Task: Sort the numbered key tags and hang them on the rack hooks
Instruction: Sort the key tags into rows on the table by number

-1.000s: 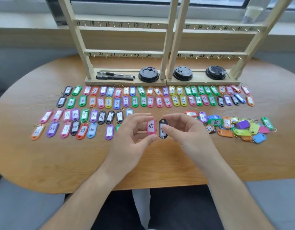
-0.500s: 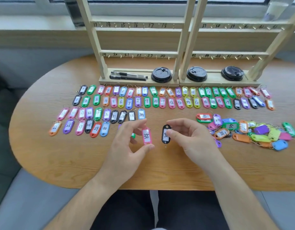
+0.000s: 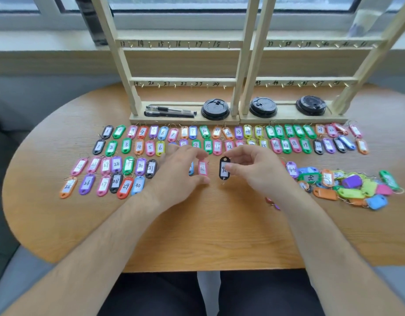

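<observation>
While my left hand (image 3: 176, 176) is pinching the pink tag (image 3: 203, 168) upright and my right hand (image 3: 256, 172) the black tag (image 3: 223, 172), the rows (image 3: 116, 164) are lying nearer my left.

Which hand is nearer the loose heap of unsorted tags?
Right. The right hand, pinching a black tag, sits just left of the heap; the left hand, pinching a pink tag, is farther left.

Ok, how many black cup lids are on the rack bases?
3. One lid sits on the left rack's base, beside the pens; two on the right rack's base, one at its left end, one toward its right. None appears hidden.
</observation>
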